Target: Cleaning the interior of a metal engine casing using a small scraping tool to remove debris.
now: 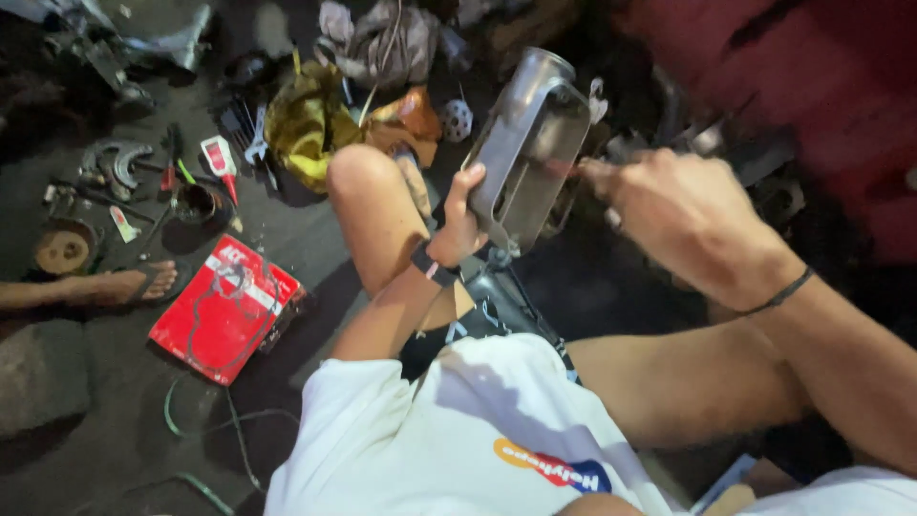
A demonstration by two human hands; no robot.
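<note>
Two hands on the metal cover (527,143), raised above the knees: left hand (460,222) clamps its lower edge, right hand (683,212) fingers curl at its side. Looks rigid, light, greasy; best gripped by the rims.

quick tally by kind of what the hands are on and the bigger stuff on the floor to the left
hands: 2, left hand and right hand
grey metal housing held by the left hand: 1
red flat packet: 1
yellow cloth: 1
grey rag: 1
sandalled foot of another person: 1
round dark cup: 1
total: 8
</note>
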